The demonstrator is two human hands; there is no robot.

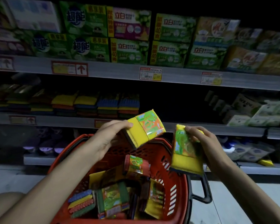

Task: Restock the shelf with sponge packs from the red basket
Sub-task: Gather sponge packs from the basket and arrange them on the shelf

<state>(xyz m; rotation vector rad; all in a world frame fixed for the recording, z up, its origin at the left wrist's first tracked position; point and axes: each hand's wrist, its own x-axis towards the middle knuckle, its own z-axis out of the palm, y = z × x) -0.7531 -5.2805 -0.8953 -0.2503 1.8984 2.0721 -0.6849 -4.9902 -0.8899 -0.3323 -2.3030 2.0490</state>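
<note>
The red basket (176,188) stands below me with several sponge packs (113,201) lying inside. Above its far rim my left hand (107,138) grips a yellow sponge pack (144,128) with a green and orange label, tilted up toward the shelf. To the right of the basket my right hand (205,143) holds a second yellow sponge pack (187,152) upright by its top edge. On the middle shelf (68,121) sit stacks of coloured sponges (94,104), with a dark gap to their right.
Green and yellow detergent boxes (129,34) fill the top shelf above grey rails with price tags (150,73). White packs (262,113) stand at the middle shelf's right end. Bagged goods (242,151) lie on the low shelf. The basket's black handle (205,191) juts right.
</note>
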